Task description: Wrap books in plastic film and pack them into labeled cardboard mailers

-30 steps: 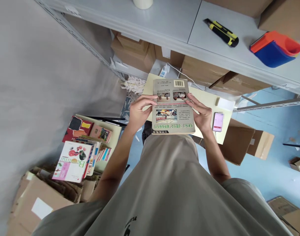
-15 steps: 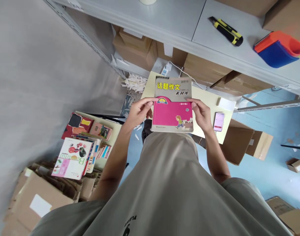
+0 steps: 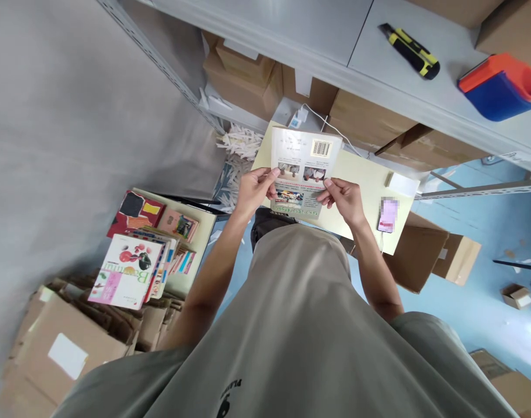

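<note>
A paperback book [image 3: 302, 154] is held up over the pale yellow desk [image 3: 365, 174], its back cover towards me with a barcode and small photos; the print looks upside down. My left hand [image 3: 255, 190] pinches its left edge, thumb on the cover. On the opposite edge, my right hand [image 3: 342, 197] grips it with the thumb on top and fingers partly behind. A phone [image 3: 387, 215] lies on the desk right of my right hand, with a cable at its lower end.
Stacked books [image 3: 128, 271] sit on a side table at left, above flattened cardboard [image 3: 69, 348]. The shelf ahead carries a utility knife [image 3: 411, 51] and a blue-and-orange tape dispenser [image 3: 500, 87]. Cardboard boxes [image 3: 415, 249] stand right of the desk. Paper strips [image 3: 241, 142] are heaped beyond it.
The book has been turned over: its pink and grey front cover faced me before, and now the back cover does. Both hands still hold its sides.
</note>
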